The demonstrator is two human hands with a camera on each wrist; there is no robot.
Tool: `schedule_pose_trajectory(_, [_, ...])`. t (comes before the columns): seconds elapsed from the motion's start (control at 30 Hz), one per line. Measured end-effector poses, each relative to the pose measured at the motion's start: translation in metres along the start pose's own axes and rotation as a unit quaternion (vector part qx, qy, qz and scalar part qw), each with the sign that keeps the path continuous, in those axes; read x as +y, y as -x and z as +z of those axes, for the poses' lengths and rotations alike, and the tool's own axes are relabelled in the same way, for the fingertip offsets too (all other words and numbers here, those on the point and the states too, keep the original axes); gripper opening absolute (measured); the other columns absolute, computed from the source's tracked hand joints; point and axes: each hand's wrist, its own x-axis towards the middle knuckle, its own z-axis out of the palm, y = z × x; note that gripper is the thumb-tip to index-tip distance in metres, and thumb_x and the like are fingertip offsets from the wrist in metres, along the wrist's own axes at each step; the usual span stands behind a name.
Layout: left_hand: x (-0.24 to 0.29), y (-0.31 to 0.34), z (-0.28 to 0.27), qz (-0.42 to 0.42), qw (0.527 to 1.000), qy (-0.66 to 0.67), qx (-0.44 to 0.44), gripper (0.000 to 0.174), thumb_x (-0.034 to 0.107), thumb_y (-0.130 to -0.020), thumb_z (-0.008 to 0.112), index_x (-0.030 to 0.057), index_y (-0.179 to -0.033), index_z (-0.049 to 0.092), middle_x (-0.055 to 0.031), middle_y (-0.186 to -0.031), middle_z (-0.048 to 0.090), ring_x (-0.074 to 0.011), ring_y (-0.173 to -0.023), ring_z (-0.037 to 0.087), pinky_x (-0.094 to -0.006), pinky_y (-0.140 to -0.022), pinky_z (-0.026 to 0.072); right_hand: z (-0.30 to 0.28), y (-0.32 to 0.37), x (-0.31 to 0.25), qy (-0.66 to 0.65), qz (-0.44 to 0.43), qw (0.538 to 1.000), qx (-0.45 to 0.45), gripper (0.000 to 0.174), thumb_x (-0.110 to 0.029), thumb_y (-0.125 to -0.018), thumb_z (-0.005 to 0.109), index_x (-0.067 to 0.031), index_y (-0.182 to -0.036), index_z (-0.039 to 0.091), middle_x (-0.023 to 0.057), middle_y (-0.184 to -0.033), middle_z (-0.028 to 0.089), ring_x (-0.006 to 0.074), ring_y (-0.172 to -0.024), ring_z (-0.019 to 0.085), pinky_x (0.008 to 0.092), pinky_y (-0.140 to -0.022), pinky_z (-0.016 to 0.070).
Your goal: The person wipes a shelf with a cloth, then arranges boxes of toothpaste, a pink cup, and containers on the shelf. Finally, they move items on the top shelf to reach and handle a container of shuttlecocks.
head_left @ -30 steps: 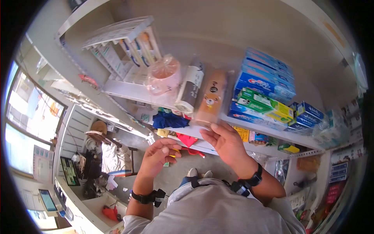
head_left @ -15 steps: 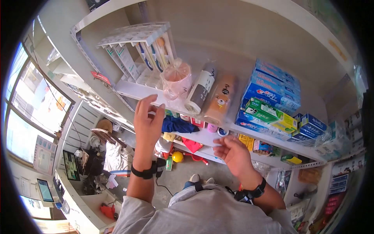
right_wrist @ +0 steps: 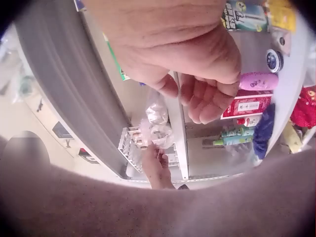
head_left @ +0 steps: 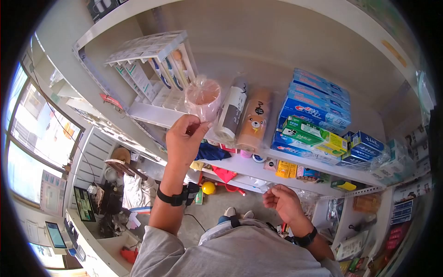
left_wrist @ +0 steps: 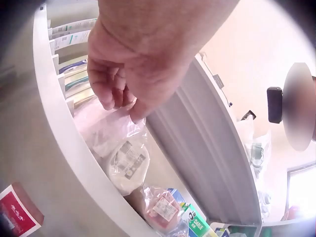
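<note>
Head view: pink cup point(head_left: 203, 99) in clear plastic wrap point(head_left: 201, 83), mouth up, at the front of the upper shelf point(head_left: 154, 113), between the white toothbrush rack point(head_left: 154, 47) and a grey-and-white wrapped pack point(head_left: 232, 111). Left hand point(head_left: 182, 147) at the cup's near side; thumb and forefinger pinch the wrap. Left wrist view agrees: fingertips on the plastic, other fingers curled in.

Right hand point(head_left: 288, 207): holds nothing, lower than the left and well apart from the cup, near the front of the lower shelf point(head_left: 247, 166). Fingers loosely bent; right wrist view shows the thumb apart from the fingertips.

Upper shelf, onward from the grey-and-white pack: brown bear pack point(head_left: 254, 123) lying just beside it, then stacked blue toothpaste boxes point(head_left: 314, 104) with a green box point(head_left: 302, 132) in front. Lower shelf: dark blue cloth point(head_left: 214, 152), yellow packets point(head_left: 286, 169). Yellow ball point(head_left: 208, 188) below, beside a red item point(head_left: 233, 188).
</note>
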Motion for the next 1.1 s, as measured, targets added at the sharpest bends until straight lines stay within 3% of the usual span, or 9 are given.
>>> schedule_pose_trajectory(0.07, [0.004,-0.002,-0.006,0.053,0.998,-0.041,0.009,0.018,0.008,-0.087,0.079,0.0011,-0.099,0.068,-0.0088,-0.092,0.070,-0.0154,-0.074,0.065,-0.0287,-0.065,0.0526,-0.007,-0.002,0.003,0.000,0.001,1.000,0.006,0.013,-0.014,-0.104,0.060,-0.0017,-0.105,0.066,0.0172,-0.101,0.075,0.0261,-0.088,0.074,0.0397,-0.079,0.0617])
schedule_pose_trajectory(0.17, [0.017,-0.017,-0.027,0.043,0.995,-0.074,0.042,0.029,0.000,-0.083,0.071,0.0032,-0.112,0.069,-0.0141,-0.115,0.070,-0.0237,-0.098,0.070,-0.0337,-0.079,0.0568,-0.008,0.002,0.001,0.005,-0.010,1.000,0.010,0.014,-0.013,-0.104,0.059,-0.0014,-0.106,0.066,0.0173,-0.102,0.075,0.0259,-0.087,0.074,0.0389,-0.079,0.0620])
schedule_pose_trajectory(0.27, [0.031,-0.048,-0.051,0.205,0.965,-0.164,-0.018,0.059,-0.009,-0.078,0.063,0.0075,-0.135,0.064,-0.0168,-0.150,0.055,-0.0302,-0.134,0.057,-0.0379,-0.099,0.0547,-0.009,0.004,0.001,0.002,-0.018,1.000,0.005,0.014,-0.014,-0.105,0.059,-0.0017,-0.106,0.066,0.0166,-0.102,0.076,0.0247,-0.087,0.075,0.0377,-0.078,0.0624])
schedule_pose_trajectory(0.37, [0.066,-0.071,-0.062,0.298,0.886,-0.315,-0.168,0.076,-0.010,-0.073,0.062,0.0111,-0.146,0.058,-0.0186,-0.162,0.042,-0.0404,-0.149,0.042,-0.0444,-0.116,0.0452,-0.014,0.003,0.008,0.006,-0.006,1.000,-0.006,0.016,-0.018,-0.105,0.062,-0.0039,-0.105,0.068,0.0121,-0.101,0.076,0.0201,-0.087,0.074,0.0348,-0.079,0.0619])
schedule_pose_trajectory(0.47, [0.058,-0.099,-0.053,0.334,0.823,-0.356,-0.290,0.081,-0.010,-0.072,0.064,0.0136,-0.149,0.055,-0.0200,-0.162,0.042,-0.0419,-0.149,0.040,-0.0453,-0.121,0.0392,-0.012,0.003,0.012,0.016,0.010,1.000,-0.006,0.016,-0.019,-0.105,0.061,-0.0045,-0.104,0.068,0.0116,-0.102,0.076,0.0196,-0.086,0.074,0.0340,-0.078,0.0615])
schedule_pose_trajectory(0.67, [0.052,-0.134,-0.044,0.242,0.831,-0.320,-0.385,0.080,-0.005,-0.072,0.073,0.0134,-0.147,0.056,-0.0193,-0.153,0.050,-0.0389,-0.143,0.047,-0.0422,-0.118,0.0424,-0.008,0.006,0.013,0.030,0.018,0.999,-0.027,0.016,-0.020,-0.105,0.062,-0.0051,-0.102,0.067,0.0114,-0.101,0.076,0.0190,-0.085,0.074,0.0333,-0.078,0.0612])
schedule_pose_trajectory(0.87, [0.048,-0.139,-0.049,0.209,0.865,-0.315,-0.331,0.074,0.022,-0.070,0.084,0.0155,-0.139,0.060,-0.0180,-0.132,0.063,-0.0391,-0.122,0.062,-0.0450,-0.105,0.0512,-0.016,0.011,0.022,0.016,0.010,1.000,-0.024,0.017,-0.022,-0.106,0.063,-0.0061,-0.103,0.068,0.0103,-0.101,0.077,0.0182,-0.085,0.074,0.0330,-0.078,0.0612])
schedule_pose_trajectory(0.97, [0.078,-0.133,-0.048,0.123,0.847,-0.390,-0.339,0.075,0.023,-0.069,0.086,0.0145,-0.139,0.061,-0.0170,-0.132,0.064,-0.0390,-0.122,0.062,-0.0430,-0.103,0.0503,-0.019,0.010,0.025,0.019,0.012,0.999,-0.025,0.017,-0.022,-0.105,0.063,-0.0061,-0.104,0.069,0.0099,-0.101,0.077,0.0180,-0.085,0.074,0.0328,-0.078,0.0612])
schedule_pose_trajectory(1.1, [0.081,-0.126,-0.052,0.171,0.857,-0.371,-0.313,0.070,0.027,-0.070,0.084,0.0142,-0.136,0.063,-0.0178,-0.128,0.065,-0.0401,-0.118,0.063,-0.0454,-0.100,0.0512,-0.019,0.011,0.027,0.014,0.009,0.999,-0.029,0.016,-0.021,-0.105,0.063,-0.0055,-0.105,0.069,0.0097,-0.101,0.077,0.0179,-0.085,0.074,0.0327,-0.078,0.0611])
